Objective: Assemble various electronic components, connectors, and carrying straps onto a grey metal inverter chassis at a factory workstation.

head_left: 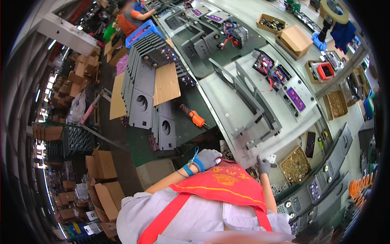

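My left hand, in a grey glove with a blue coiled strap at the wrist, is curled in front of the red apron. What its fingers hold, if anything, is hidden. Beside it, below the bench edge, stands a metallic cylindrical part. My right hand, also gloved, has its fingers apart at the near edge of the white work surface. A small white piece lies close to its fingertips. Beyond that hand, a grey metal frame rests on the surface.
An orange-handled power screwdriver lies left of the bench edge. Stacked grey panels stand farther left with cardboard. At right are a box of small brass-coloured screws, a dark phone and a purple-labelled panel. A co-worker is at the far left.
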The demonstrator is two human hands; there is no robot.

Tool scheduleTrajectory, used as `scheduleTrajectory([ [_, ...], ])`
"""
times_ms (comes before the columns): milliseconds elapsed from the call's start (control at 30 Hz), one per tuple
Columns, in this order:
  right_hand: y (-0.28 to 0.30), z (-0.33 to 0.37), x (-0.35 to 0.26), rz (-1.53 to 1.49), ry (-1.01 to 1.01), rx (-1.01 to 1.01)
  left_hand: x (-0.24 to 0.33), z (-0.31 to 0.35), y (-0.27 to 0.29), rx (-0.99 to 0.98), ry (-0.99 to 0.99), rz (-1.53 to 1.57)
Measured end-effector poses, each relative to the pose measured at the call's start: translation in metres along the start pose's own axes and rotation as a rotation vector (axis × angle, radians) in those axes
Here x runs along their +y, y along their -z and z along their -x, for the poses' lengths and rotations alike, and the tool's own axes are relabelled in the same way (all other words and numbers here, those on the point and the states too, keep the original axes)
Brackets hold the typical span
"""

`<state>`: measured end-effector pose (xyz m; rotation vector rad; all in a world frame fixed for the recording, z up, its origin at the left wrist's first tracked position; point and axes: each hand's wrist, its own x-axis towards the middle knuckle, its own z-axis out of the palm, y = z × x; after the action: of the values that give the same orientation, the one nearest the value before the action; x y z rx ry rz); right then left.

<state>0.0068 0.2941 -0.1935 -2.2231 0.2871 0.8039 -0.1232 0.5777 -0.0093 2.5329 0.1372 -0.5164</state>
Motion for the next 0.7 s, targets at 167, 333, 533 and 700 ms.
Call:
scheduleTrajectory([
  [167,-0.009,-0.018,-0.015,0.157,-0.012,-0.053,0.004,-0.022,-0.017,0.039,-0.118,0.007],
  [333,-0.021,-0.027,-0.039,0.114,-0.008,-0.075,-0.001,-0.04,-0.018,-0.008,-0.206,-0.002],
  [533,-0.047,-0.038,-0.063,-0.004,-0.032,-0.026,-0.009,-0.057,-0.011,-0.202,-0.261,0.019],
  [700,-0.049,-0.015,-0.04,-0.068,-0.003,0.073,0.0,-0.092,-0.003,-0.286,-0.485,-0.028],
])
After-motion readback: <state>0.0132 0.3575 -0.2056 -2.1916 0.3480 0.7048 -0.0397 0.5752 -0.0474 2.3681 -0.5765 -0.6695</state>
